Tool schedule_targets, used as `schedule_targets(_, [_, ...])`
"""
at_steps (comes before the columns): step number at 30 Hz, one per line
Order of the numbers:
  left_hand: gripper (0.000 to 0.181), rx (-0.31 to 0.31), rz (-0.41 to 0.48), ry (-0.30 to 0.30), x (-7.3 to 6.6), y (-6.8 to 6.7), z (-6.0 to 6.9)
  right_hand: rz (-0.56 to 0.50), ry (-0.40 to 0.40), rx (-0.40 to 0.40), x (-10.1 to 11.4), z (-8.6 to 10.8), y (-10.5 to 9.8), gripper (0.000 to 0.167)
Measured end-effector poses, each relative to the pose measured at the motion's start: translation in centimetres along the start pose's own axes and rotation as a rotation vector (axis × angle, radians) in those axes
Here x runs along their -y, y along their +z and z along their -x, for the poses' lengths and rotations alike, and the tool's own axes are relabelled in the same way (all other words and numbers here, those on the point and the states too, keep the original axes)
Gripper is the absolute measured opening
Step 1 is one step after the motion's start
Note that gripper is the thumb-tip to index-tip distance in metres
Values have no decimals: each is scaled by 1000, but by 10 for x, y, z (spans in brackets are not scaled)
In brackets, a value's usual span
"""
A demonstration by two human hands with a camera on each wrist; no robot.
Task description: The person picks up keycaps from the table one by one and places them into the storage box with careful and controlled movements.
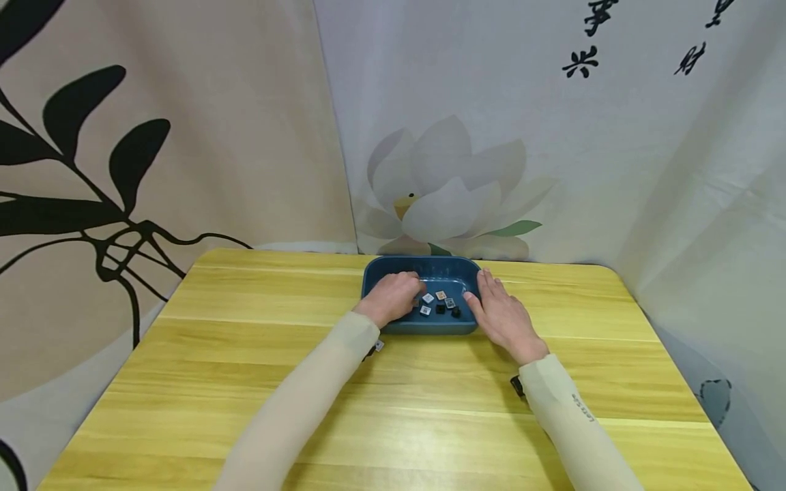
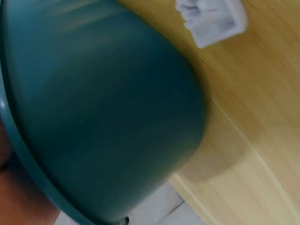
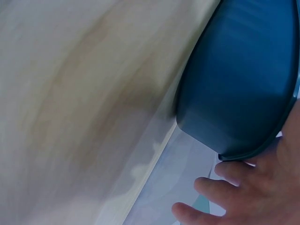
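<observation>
A dark blue-green tray (image 1: 430, 328) stands near the table's back edge. In it lie several small square pieces, white ones such as the white piece (image 1: 425, 311) and black ones such as the black piece (image 1: 456, 312). My left hand (image 1: 393, 297) reaches over the tray's left side, fingers bent down among the pieces; the wrist hides whether the fingertips hold one. At the right rim, my right hand (image 1: 505, 319) rests with straight fingers (image 3: 215, 190) along the outside and the thumb over the rim. The left wrist view shows mostly the tray's outer wall (image 2: 108, 108).
A white hollow plastic piece (image 2: 215, 21) lies on the wooden table (image 1: 430, 409) just outside the tray, by my left wrist. Behind the table hangs a printed curtain (image 1: 276, 136), close to its back edge.
</observation>
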State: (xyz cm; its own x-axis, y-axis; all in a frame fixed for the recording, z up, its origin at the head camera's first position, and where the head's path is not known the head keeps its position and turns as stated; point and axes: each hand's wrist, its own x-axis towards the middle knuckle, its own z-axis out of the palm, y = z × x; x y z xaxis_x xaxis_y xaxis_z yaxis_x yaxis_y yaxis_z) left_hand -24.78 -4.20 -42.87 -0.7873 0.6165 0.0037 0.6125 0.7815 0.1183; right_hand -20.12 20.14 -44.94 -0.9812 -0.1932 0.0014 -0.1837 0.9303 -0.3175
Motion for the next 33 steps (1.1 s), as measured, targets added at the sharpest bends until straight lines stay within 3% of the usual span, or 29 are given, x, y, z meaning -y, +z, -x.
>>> schedule_targets(6, [31, -138, -43, 27, 4, -1, 13, -3, -12, -5, -2, -2, 2, 76])
schedule_targets(15, [43, -285, 26, 85, 8, -10, 45, -1, -14, -2, -4, -6, 1, 77])
schedule_targets(23, [53, -317, -28, 117, 13, -10, 76, -5, -4, 16, -4, -6, 0, 78])
schedule_targets(33, [58, -304, -87, 129, 19, -10, 108, 0, 9, 25, -3, -5, -1, 79])
